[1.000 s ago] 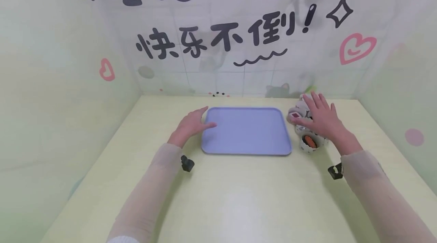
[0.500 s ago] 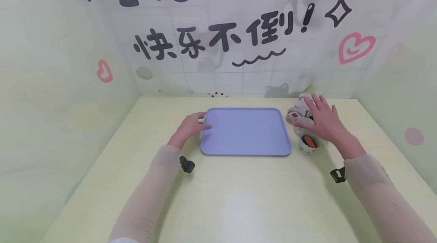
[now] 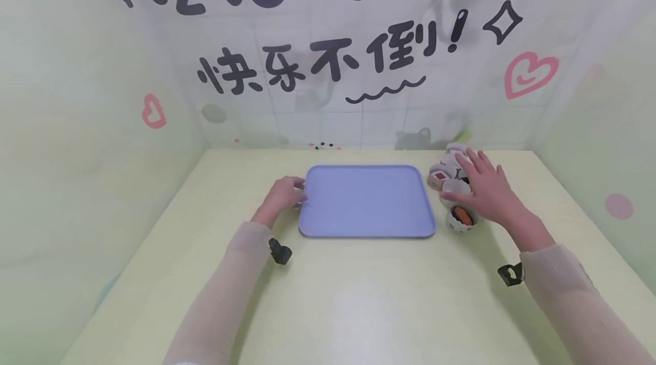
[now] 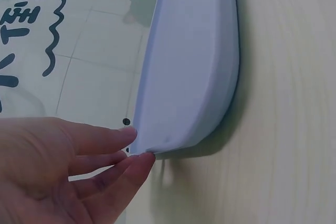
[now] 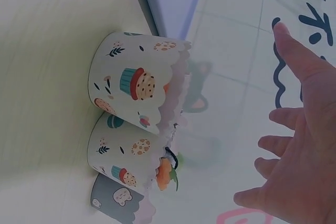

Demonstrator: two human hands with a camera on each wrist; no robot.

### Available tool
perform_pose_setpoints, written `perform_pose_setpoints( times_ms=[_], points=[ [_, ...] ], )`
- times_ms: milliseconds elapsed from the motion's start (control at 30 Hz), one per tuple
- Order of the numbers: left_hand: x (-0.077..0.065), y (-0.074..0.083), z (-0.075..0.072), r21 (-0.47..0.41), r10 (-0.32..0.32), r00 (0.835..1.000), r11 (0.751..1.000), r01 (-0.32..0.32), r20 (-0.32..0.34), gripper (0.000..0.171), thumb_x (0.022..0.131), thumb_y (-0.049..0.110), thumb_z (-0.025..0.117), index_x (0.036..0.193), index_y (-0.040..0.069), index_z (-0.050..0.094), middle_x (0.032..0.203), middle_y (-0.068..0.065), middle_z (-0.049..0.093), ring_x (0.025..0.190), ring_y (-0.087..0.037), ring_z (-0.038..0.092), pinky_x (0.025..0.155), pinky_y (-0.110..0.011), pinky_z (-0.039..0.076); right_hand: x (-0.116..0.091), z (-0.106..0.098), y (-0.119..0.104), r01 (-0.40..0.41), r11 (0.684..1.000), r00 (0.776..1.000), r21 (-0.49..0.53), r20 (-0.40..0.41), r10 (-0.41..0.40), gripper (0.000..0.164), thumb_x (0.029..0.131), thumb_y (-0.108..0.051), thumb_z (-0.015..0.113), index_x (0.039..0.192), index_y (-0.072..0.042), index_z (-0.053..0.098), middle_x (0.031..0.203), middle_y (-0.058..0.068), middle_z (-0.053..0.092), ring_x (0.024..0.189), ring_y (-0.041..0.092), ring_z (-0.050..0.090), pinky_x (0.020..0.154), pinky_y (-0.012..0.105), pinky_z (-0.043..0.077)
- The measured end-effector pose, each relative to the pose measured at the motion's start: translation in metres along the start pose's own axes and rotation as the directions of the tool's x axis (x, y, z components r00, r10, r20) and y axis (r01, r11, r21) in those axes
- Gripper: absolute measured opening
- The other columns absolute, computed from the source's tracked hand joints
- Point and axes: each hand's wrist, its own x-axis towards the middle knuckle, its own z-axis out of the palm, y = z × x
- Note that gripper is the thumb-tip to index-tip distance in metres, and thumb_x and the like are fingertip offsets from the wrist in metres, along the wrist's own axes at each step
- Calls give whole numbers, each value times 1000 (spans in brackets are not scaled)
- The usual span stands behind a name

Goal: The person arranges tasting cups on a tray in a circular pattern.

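A lavender-blue rectangular tray (image 3: 367, 201) lies on the table. My left hand (image 3: 281, 199) is at its left edge, and in the left wrist view the thumb and fingers (image 4: 123, 135) pinch the rim of the tray (image 4: 184, 61). On the right, my right hand (image 3: 489, 189) hovers with spread fingers above a cluster of paper baking cups (image 3: 456, 189). In the right wrist view the hand (image 5: 302, 145) is apart from the printed cups (image 5: 131, 82), holding nothing. One cup shows an orange-and-black item (image 3: 463, 215); other cup contents are partly hidden by the hand.
The pale wooden table (image 3: 353, 296) is bounded by a printed back wall (image 3: 318, 120) and side walls. The cups stand close to the tray's right edge. A black wrist mount (image 3: 279, 251) hangs under the left sleeve, another (image 3: 511, 274) under the right.
My left hand's fingers have drawn together from a wide spread and come onto the tray's left rim. The right hand has shifted slightly, still spread over the cups. The view tilts a little.
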Motion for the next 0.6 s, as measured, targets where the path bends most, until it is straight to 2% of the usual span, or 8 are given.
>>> perform_pose_setpoints(
  times_ms=[167, 400, 600],
  points=[
    [4, 2, 2, 53, -51, 999, 997, 50, 11, 59, 91, 1, 64, 147, -2, 43, 142, -23, 55, 105, -31, 71, 87, -34, 59, -5, 0, -1, 6, 1000, 1000, 11, -1, -6, 99, 89, -53, 66, 155, 4, 20, 161, 31, 14, 149, 52, 7, 111, 78, 10],
    [11, 3, 1, 168, -21, 1000, 986, 21, -1, 61, 89, 3, 67, 146, 0, 45, 128, -22, 65, 96, -28, 73, 87, -35, 59, -12, -3, 0, 22, 998, 999, 61, -34, -20, 95, 89, -44, 71, 154, 5, 23, 161, 29, 17, 147, 54, 13, 112, 76, 14],
    [13, -1, 4, 193, -41, 999, 981, 37, 16, 60, 89, 4, 67, 146, 1, 46, 125, -22, 67, 95, -27, 73, 85, -34, 59, -18, -2, 1, -10, 994, 1000, 108, -7, 11, 96, 89, -46, 70, 157, -1, 20, 161, 29, 15, 145, 54, 19, 113, 71, 24]
  ],
)
